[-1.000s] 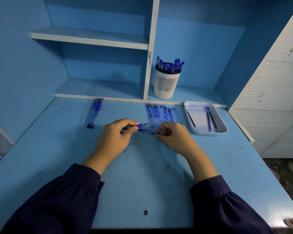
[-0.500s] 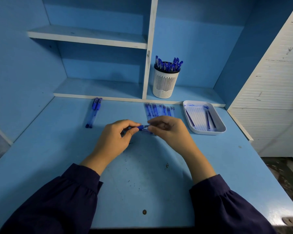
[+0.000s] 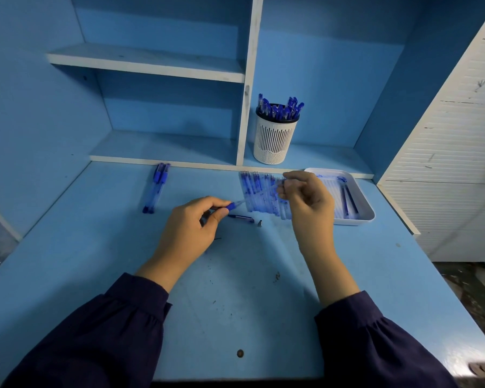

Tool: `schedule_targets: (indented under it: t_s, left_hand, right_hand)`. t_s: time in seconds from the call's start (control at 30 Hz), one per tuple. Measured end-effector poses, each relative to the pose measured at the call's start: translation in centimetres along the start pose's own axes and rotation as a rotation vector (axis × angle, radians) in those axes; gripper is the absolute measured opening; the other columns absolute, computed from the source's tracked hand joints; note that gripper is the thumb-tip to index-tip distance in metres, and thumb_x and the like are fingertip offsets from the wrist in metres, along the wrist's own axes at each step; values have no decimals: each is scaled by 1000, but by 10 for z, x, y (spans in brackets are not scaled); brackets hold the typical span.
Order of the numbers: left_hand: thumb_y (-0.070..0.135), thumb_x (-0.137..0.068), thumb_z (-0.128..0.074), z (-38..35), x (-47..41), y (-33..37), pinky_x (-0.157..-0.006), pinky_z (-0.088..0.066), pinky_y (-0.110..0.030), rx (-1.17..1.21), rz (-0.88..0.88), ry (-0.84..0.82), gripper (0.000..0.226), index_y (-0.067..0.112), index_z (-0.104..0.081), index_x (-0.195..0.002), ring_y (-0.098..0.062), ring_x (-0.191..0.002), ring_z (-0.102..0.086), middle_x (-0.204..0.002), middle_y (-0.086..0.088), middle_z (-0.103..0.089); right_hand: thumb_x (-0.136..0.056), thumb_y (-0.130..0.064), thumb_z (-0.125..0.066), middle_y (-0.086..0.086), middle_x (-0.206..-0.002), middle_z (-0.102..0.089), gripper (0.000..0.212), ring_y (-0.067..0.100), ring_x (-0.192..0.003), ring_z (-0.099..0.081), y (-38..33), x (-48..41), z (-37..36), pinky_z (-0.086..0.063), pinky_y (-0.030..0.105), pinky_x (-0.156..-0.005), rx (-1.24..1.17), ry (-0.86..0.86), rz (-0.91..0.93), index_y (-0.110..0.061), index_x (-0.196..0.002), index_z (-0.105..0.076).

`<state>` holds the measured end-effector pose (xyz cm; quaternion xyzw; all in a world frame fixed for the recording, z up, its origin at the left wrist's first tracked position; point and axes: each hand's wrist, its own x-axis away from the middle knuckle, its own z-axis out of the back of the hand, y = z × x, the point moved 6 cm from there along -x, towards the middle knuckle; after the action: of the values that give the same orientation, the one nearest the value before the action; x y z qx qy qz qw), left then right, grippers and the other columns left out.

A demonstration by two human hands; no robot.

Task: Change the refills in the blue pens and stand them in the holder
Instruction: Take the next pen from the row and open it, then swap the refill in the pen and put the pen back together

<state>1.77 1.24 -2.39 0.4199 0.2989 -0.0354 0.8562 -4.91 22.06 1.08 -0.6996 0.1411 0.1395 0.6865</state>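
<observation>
Plastic is filling most of the scene. A round white holder (image 3: pixel 275 138) with narrow vertical slots is standing on the low shelf (image 3: pixel 165 147), and blue-capped pens (image 3: pixel 280 109) are standing upright in it. Below it, on the matt blue counter (image 3: pixel 235 289), which is showing dark specks, a row of thin translucent refills (image 3: pixel 256 197) is lying side by side, stained with ink. Just to the right, a shallow white tray (image 3: pixel 368 214) with rounded corners is holding more thin refills. Two blue pens (image 3: pixel 156 189) are lying together at the left back of the counter, well apart from the hands.

The left hand (image 3: pixel 191 228) is staying low over the counter with fingers curled, and its thumb and forefinger are pinching an open pen barrel (image 3: pixel 231 205) by the dark blue grip, with the clear end pointing right. The right hand (image 3: pixel 305 203) is raised above the row, and its fingertips are pinching one thin refill (image 3: pixel 268 190), which is blurred. Whether its far end is sitting inside the barrel, I cannot tell. Beneath the barrel, a short blue pen part (image 3: pixel 241 217) and a small grey cone tip (image 3: pixel 259 223) are lying on the counter.
</observation>
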Motion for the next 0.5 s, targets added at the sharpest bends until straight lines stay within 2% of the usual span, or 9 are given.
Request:
schedule_targets:
  t_s: [0.07,0.13,0.23,0.33,0.4,0.5]
  left_hand:
    - [14,-91,-69,-1,0,4,-64,-54,-32,10,-14,15,14,17,-75,-104,-12,-74,-65,-89,10,-72]
    - [10,-90,-69,-2,-1,8,-64,-54,-30,33,-15,17,15,15,-75,-104,-9,-74,-65,-87,16,-70]
    - [8,-91,-69,-3,-1,10,-65,-54,-28,70,-6,4,16,13,-74,-105,-8,-77,-65,-89,21,-68]
    - [11,-91,-68,-3,0,8,-67,-55,-31,87,-2,-9,16,15,-73,-105,-10,-79,-66,-90,14,-71]
    - [15,-92,-68,-3,-1,5,-66,-54,-36,98,14,-14,15,19,-73,-106,-16,-77,-66,-90,9,-72]
    - [16,-92,-68,-3,-1,4,-68,-54,-37,109,10,7,14,18,-72,-106,-17,-80,-67,-93,7,-72]
  right_hand:
    - [-90,5,-57,5,-83,-68,21,11,-78,-62,-1,5,-4,-51,23,-76,-52,32,-9,-11,-92,-71]
    - [-88,3,-63,9,-91,-69,17,8,-81,-62,-2,8,-9,-48,18,-77,-103,46,-17,-9,-94,-73]
    - [-87,0,-66,12,-99,-70,16,10,-88,-65,-4,7,-10,-50,20,-83,-150,69,-29,-10,-97,-74]
    - [-87,-3,-68,-2,-85,-72,18,18,-83,-63,-3,-1,-7,-53,28,-83,-211,114,-96,-17,-94,-74]
    - [-87,-3,-68,-10,-75,-71,18,16,-78,-62,-1,-10,-4,-53,24,-80,-266,154,-130,-17,-96,-74]
    - [-87,-3,-66,-8,-83,-74,19,7,-79,-65,5,-31,-2,-51,18,-77,-312,176,-162,-11,-102,-72]
